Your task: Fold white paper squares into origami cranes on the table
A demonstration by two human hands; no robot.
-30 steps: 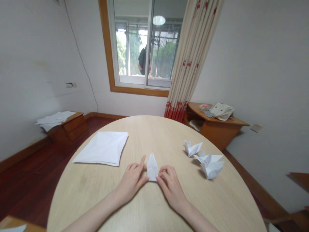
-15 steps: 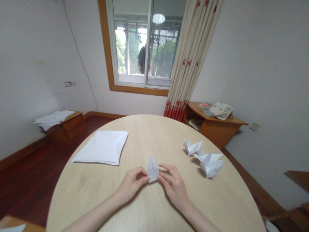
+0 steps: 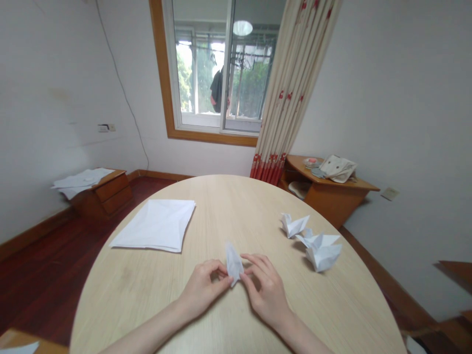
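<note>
Folded paper (image 3: pixel 233 264) looks blurred, fingertips (image 3: pixel 229 280) partly hiding its lower edges.

Sheets (image 3: pixel 157 226) left, folded paper (image 3: pixel 233 265) centre, paper figures (image 3: pixel 323 256) right

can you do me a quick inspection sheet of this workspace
Surface: round table, pale wood look, a faint dark smudge at left
Things: folded paper at centre; paper sheets at left; folded figures at right
Clutter: loose papers on the left cabinet; bag on the corner shelf
Hands: left hand and right hand both pinch the folded paper
Cables: one cord down the wall
Surroundings: window ahead, curtain at its right
</note>
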